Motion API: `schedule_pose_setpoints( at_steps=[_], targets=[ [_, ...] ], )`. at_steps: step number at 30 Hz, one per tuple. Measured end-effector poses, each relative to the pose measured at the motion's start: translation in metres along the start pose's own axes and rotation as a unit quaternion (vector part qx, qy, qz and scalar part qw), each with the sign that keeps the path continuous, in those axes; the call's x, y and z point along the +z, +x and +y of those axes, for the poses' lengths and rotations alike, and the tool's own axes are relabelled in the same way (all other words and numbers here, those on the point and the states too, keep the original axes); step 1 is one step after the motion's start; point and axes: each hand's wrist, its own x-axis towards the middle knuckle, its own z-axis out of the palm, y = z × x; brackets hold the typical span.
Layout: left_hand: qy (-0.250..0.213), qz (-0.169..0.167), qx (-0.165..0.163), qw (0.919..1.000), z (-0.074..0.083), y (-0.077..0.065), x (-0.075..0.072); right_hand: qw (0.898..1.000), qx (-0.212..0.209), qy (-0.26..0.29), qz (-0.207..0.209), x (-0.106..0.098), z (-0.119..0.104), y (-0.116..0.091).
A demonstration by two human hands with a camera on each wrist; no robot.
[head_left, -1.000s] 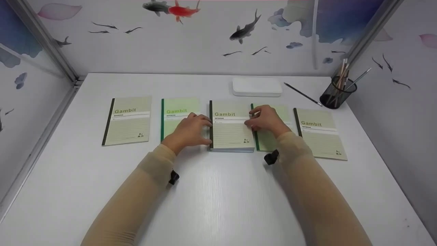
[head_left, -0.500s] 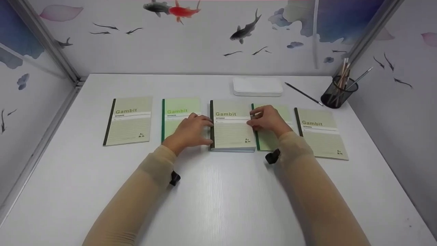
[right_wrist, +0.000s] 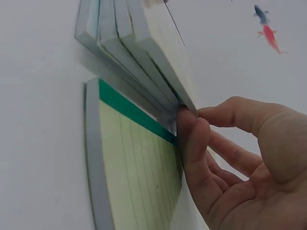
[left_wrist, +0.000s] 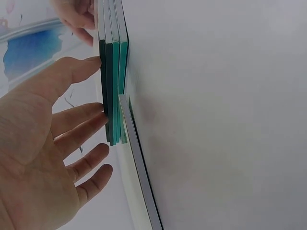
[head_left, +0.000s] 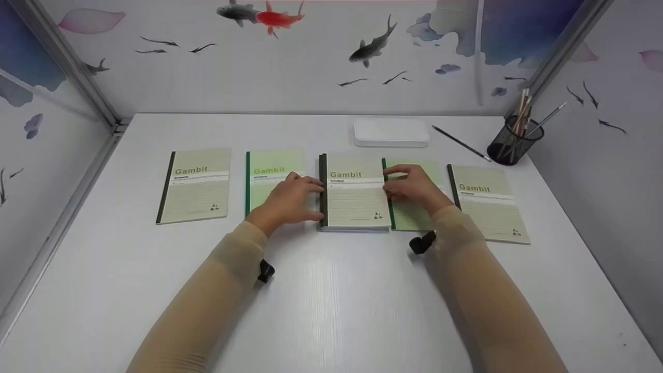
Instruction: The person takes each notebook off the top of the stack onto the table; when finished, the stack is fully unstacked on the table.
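Head view: a notebook stack (head_left: 355, 229) is set mid-table, between a left green notebook (head_left: 272, 159) and a right green notebook (head_left: 413, 217). Its top notebook (head_left: 357, 204) is covered in beige; "Gambit" is printed in olive letters towards the far side, a pale band is carried across beneath them, fine ruled lines are drawn below, and a small mark is placed at the near right corner. The top notebook is set slightly to the right, so that a dark spine underneath is exposed along the left side. In the left wrist view, 4 spines are shown, 2 dark above 2 teal. In the right wrist view, pale page edges are seen, and the top notebook's right edge is pinched between thumb and finger by the right hand (head_left: 414, 186). The spine side is touched by the left hand (head_left: 292, 199), whose fingers are held apart, loosely extended.
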Motion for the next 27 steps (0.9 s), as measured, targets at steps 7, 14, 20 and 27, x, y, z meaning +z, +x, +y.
schedule_pose_setpoints(
  at_steps=[7, 14, 20, 27],
  targets=[
    [0.003, 0.001, 0.004, 1.0000, -0.002, 0.002, 0.000, 0.999, -0.008, 0.052, -0.008, -0.006, 0.013, -0.012],
    [0.017, -0.009, -0.011, 0.9998, 0.001, 0.004, -0.003, 0.995, -0.001, 0.101, -0.002, -0.005, 0.021, -0.031],
    [0.026, -0.017, -0.009, 0.9995, 0.001, 0.005, -0.003, 0.991, -0.001, 0.131, 0.015, 0.001, 0.023, -0.043],
    [0.020, -0.014, -0.003, 0.9997, -0.001, 0.006, -0.001, 0.987, -0.004, 0.158, 0.004, 0.004, 0.026, -0.058]
  ],
)
